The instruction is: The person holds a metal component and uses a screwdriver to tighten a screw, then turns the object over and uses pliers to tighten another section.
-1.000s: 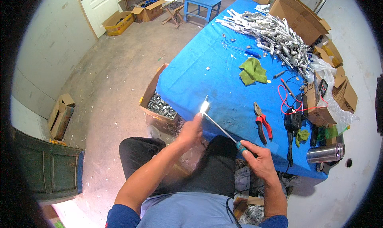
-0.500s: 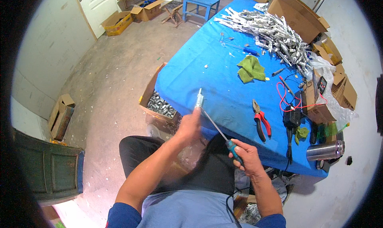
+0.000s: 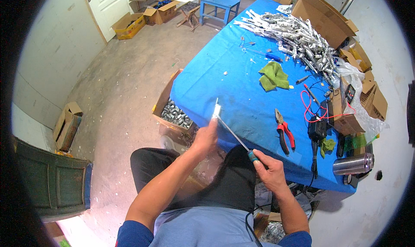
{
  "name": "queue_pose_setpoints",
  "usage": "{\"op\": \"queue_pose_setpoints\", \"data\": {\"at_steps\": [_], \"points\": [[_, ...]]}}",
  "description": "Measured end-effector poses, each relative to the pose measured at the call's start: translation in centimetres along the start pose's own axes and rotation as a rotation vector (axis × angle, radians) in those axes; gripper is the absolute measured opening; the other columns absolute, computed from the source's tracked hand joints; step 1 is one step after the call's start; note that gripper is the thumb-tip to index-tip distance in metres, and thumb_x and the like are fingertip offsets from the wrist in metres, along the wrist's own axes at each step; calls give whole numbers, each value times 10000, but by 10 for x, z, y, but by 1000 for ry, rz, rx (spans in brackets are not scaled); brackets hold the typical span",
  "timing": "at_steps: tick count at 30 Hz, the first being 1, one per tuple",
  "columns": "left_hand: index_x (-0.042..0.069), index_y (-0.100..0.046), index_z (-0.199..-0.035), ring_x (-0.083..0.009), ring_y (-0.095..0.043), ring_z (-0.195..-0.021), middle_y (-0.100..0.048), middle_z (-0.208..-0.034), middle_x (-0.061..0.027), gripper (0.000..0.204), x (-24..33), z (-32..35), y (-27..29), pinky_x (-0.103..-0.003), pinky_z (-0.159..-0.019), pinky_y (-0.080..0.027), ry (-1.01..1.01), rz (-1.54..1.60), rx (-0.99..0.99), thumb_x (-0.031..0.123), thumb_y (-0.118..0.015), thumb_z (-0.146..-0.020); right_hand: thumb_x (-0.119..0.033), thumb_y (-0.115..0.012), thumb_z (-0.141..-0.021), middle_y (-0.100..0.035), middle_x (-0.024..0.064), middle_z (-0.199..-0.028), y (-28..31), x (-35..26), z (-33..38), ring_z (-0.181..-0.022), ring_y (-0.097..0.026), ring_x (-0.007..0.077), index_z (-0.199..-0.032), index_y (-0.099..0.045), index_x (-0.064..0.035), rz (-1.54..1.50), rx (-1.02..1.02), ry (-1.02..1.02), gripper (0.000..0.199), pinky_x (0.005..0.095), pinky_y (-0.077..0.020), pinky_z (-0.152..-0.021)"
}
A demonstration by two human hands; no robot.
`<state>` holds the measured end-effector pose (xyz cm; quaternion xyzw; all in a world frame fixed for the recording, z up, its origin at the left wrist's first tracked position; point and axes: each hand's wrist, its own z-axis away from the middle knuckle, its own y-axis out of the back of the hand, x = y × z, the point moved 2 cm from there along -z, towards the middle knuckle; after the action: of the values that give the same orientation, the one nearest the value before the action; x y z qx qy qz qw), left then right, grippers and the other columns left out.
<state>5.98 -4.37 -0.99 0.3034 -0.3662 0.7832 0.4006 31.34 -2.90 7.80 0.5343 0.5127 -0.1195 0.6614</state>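
Note:
My left hand is closed on a small white-and-silver part with a thin rod sticking out of its far end. The part is held over the front left corner of the blue-covered table. In my right hand is a screwdriver with a teal handle, most of it covered by my fingers. Its long shaft slants up and left, and the tip meets the part beside my left fingertips. Exactly how the tip sits against the part is too small to tell.
Red-handled pliers, a green cloth and a blue-handled tool lie on the table. Farther back is a heap of silvery-white parts. A steel flask lies at right. A carton of metal pieces stands beside the table's left edge.
My right hand has turned and closed further over the screwdriver handle, so less of it shows. The tip stays at the part in my left hand. The whole view has shifted slightly.

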Motion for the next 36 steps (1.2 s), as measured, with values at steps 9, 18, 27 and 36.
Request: {"op": "queue_pose_setpoints", "data": {"at_steps": [9, 18, 27, 36], "points": [[99, -507, -645, -145, -390, -470, -453, -572, -2, 625, -1, -1, 3, -320, -448, -309, -11, -78, 18, 626, -452, -975, -156, -638, -943, -673, 31, -949, 36, -9, -33, -772, -571, 89, -1277, -644, -40, -226, -260, -343, 354, 249, -450, -687], [188, -306, -590, -111, -217, -404, -298, -521, 30, 619, 0, -9, 4, -297, -407, -159, -146, -79, 44, 651, -505, -949, -180, -641, -947, -674, 41, -882, 10, 7, -18, -681, -561, 71, -1287, -642, -53, -179, -150, -209, 363, 236, -476, -628], [187, -313, -585, -116, -236, -413, -305, -525, 24, 610, 3, -6, 2, -296, -415, -171, -112, -94, 90, 629, -504, -959, -190, -605, -968, -636, -1, -793, 20, 0, -30, -541, -490, 44, -1304, -635, -77, -363, -246, -429, 355, 199, -402, -505], [190, -314, -581, -113, -237, -405, -300, -518, 32, 608, 11, -1, 1, -294, -400, -176, -93, -76, 60, 621, -489, -972, -195, -610, -971, -643, 20, -800, -2, 12, -15, -530, -494, 49, -1314, -623, -63, -567, -195, -522, 367, 201, -398, -485]]}}
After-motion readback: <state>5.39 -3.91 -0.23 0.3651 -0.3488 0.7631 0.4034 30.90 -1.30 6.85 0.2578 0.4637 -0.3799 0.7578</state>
